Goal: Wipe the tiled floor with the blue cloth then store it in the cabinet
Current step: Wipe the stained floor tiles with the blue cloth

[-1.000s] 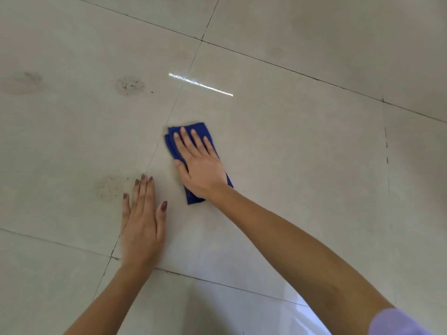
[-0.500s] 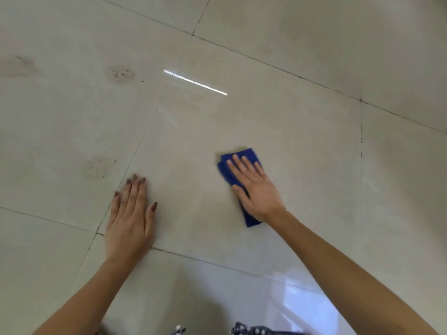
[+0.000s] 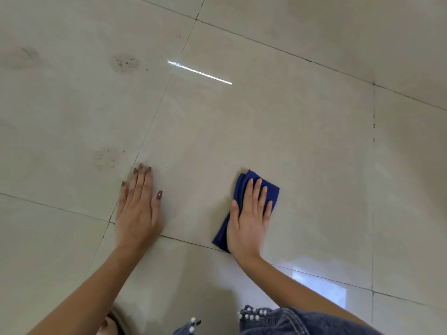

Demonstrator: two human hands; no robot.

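Note:
The folded blue cloth (image 3: 242, 187) lies flat on the glossy beige tiled floor (image 3: 302, 146), near a grout line. My right hand (image 3: 250, 218) presses down on it with straight fingers, covering most of it. Only the cloth's far end, right edge and left edge show. My left hand (image 3: 139, 209) rests flat on the tile to the left, fingers straight, holding nothing. No cabinet is in view.
Speckled dirty patches mark the floor at the left: one (image 3: 107, 158) just beyond my left hand, one (image 3: 125, 62) farther back, a fainter smudge (image 3: 26, 55) at far left. My denim-clad knees with pearl trim (image 3: 271, 320) sit at the bottom edge.
My right hand has slid the cloth to the right and back toward me, from beside the left grout line to the tile's near edge. The left hand stayed planted on the floor.

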